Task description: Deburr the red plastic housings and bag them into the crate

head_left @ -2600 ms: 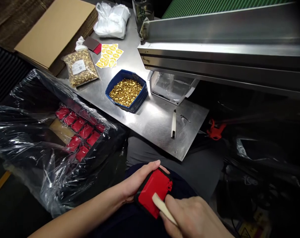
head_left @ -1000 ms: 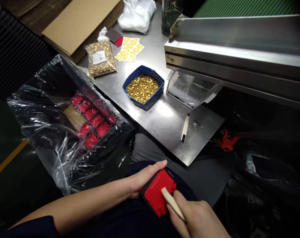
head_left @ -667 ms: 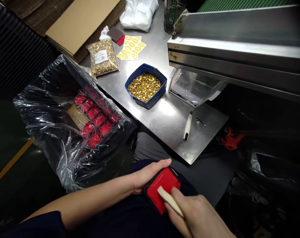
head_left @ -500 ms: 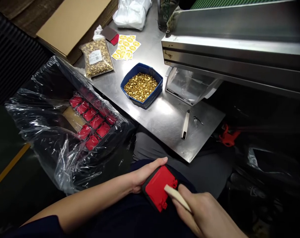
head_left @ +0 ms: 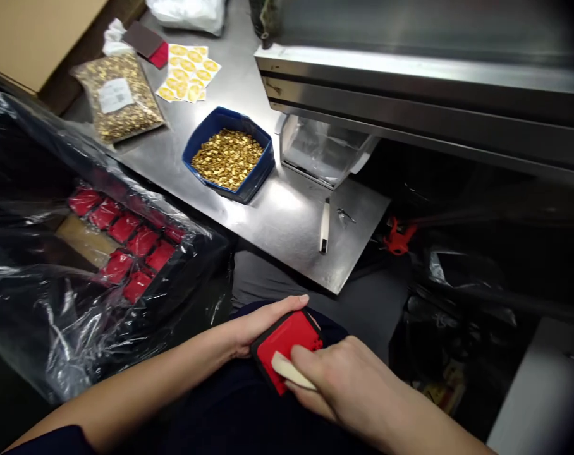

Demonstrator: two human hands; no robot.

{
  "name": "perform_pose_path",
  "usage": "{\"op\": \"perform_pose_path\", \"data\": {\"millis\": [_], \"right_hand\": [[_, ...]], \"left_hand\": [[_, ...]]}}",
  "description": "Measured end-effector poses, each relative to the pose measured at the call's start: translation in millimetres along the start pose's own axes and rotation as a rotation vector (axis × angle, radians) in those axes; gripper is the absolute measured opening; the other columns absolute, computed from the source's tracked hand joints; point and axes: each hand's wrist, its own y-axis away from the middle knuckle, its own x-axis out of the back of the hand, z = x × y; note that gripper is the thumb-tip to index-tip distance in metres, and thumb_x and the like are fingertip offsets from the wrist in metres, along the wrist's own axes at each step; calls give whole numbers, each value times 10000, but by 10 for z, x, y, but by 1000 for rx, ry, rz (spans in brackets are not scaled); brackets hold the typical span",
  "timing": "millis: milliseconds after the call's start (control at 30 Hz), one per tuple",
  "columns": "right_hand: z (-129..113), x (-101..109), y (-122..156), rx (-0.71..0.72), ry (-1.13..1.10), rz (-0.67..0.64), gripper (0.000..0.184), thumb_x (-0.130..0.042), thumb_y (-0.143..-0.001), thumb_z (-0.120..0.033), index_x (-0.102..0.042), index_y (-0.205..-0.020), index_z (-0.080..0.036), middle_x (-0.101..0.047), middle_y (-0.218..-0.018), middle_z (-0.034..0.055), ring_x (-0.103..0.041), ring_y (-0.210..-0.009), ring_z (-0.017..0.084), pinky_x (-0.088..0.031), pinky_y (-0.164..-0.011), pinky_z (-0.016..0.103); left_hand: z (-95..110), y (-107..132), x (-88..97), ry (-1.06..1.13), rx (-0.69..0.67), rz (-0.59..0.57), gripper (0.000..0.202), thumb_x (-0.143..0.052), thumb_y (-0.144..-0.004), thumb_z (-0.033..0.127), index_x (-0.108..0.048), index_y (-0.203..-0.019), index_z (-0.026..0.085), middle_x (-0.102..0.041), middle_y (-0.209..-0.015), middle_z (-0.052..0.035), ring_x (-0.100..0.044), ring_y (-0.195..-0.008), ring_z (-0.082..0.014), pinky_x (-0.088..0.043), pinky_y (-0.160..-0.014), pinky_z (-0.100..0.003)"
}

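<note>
Low in the head view, my left hand (head_left: 263, 323) is wrapped round the far left side of a red and black plastic part (head_left: 287, 338), a flat piece with a red face and a dark rim. My right hand (head_left: 337, 379) grips a cream-coloured, flat-ended tool (head_left: 289, 370) whose kind I cannot make out. Its tip lies over the red face, near the lower left edge. Small red raised bits on the part's right side are partly covered by my right fingers.
A plastic-lined box (head_left: 102, 253) with several red parts stands at left. On the metal table (head_left: 287, 246) are a blue bin (head_left: 268, 158) of brass pieces, a bagged lot (head_left: 140, 120), sticker sheets (head_left: 187, 72) and a white-handled cutter (head_left: 325, 227). A conveyor frame (head_left: 410, 114) overhangs it.
The tool in my right hand has moved left across the red face towards its lower left edge. The whole scene has shifted left as the head view turned right.
</note>
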Motion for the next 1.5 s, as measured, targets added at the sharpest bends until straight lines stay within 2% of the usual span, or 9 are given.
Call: {"op": "perform_pose_path", "data": {"millis": [167,333,467,600,767,900,1033,1133,1500], "right_hand": [[6,-7,19,-68,-62,24,70,-540,-971,-295,-483,-939,-268,-698,-713,-79,-628,-530,123,-229,-495,294],[-11,31,-74,1,32,42,147,-519,-998,-404,-485,-960,-266,-711,-745,-54,-660,-587,142,-208,-482,295],[-18,14,-37,-78,39,54,74,-496,-1004,-322,-481,-966,-260,-708,-717,-64,-643,-532,129,-207,-490,307],[-29,4,-76,-34,69,76,116,-508,-1004,-370,-501,-984,-255,-725,-731,-44,-670,-571,149,-177,-487,314],[16,24,-63,-158,60,121,117,-499,-1015,-354,-523,-976,-247,-706,-678,-44,-656,-525,152,-180,-492,321],[-26,43,-59,-103,73,67,80,-496,-1005,-325,-535,-1015,-256,-721,-712,-40,-685,-555,176,-190,-496,329],[-42,57,-106,-189,87,108,118,-498,-1009,-357,-536,-1020,-247,-723,-711,-22,-705,-588,199,-197,-503,329],[-39,17,-61,-171,3,81,85,-511,-989,-301,-525,-1063,-263,-719,-704,-47,-697,-562,180,-220,-495,317],[-100,-106,29,-200,-87,90,38,-520,-979,-290,-525,-960,-258,-714,-683,-46,-684,-547,168,-219,-491,301]], "left_hand": [[35,27,-57,-21,-16,20,649,-569,-869,701,-745,-1045,102,-741,-911,-124,-659,-769,-185,-519,-719,-264],[37,12,-67,-7,4,37,648,-563,-878,693,-744,-1033,90,-733,-872,-128,-662,-762,-191,-524,-745,-274],[24,3,-53,42,43,55,674,-554,-864,720,-741,-1043,98,-730,-871,-120,-656,-719,-184,-518,-664,-259],[28,3,-78,9,-6,51,647,-566,-879,685,-740,-1026,79,-740,-888,-138,-671,-760,-190,-532,-723,-262],[14,25,-83,79,59,119,643,-607,-816,736,-724,-871,107,-699,-737,-81,-622,-590,-160,-506,-558,-244],[0,43,-108,65,43,118,639,-612,-830,711,-731,-969,99,-732,-824,-114,-670,-691,-187,-548,-652,-265],[-11,57,-115,95,47,157,640,-624,-805,734,-721,-889,108,-700,-725,-87,-623,-590,-168,-496,-551,-245],[-18,55,-95,94,32,136,664,-615,-815,733,-729,-959,95,-715,-783,-103,-632,-622,-160,-509,-590,-238],[-44,50,-72,106,-58,87,616,-561,-889,671,-723,-1013,90,-728,-853,-121,-661,-717,-177,-530,-668,-250]]}}
